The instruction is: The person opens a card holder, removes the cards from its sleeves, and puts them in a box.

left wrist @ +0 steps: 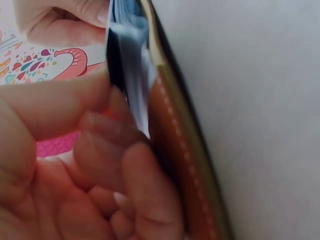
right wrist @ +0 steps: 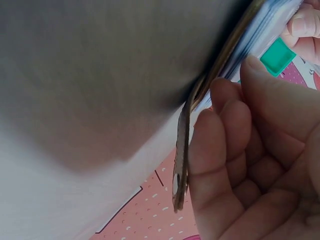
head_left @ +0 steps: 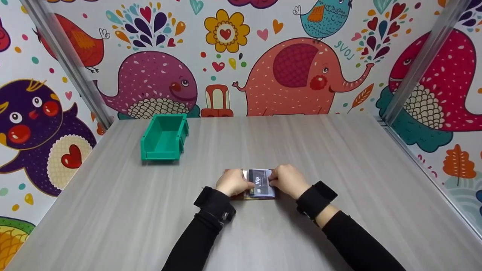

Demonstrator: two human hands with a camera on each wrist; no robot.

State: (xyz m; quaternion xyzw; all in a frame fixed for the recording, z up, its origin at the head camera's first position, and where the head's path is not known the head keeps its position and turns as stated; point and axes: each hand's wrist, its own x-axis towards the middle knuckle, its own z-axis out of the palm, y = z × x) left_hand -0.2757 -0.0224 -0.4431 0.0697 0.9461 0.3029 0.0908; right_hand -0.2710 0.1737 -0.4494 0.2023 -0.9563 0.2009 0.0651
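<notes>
An open card holder with a brown stitched leather cover (left wrist: 172, 130) and a stack of clear plastic sleeves (head_left: 266, 195) lies on the table in front of me. On top of the sleeves shows a dark card (head_left: 257, 180) marked "Vip". My left hand (head_left: 232, 182) pinches the card's left edge, its curled fingers tucked against the leather cover. At the opposite side my right hand (head_left: 290, 180) pinches the edge of the sleeves between thumb and fingers. A short strap with a snap (right wrist: 181, 160) sticks out beside the right fingers.
A green plastic bin (head_left: 162, 154) stands on the table (head_left: 113, 210) at the back left. Walls printed with cartoon animals (head_left: 293, 82) enclose the back and sides, with metal posts (head_left: 71, 64) at the corners. Black bands (head_left: 316, 199) circle both wrists.
</notes>
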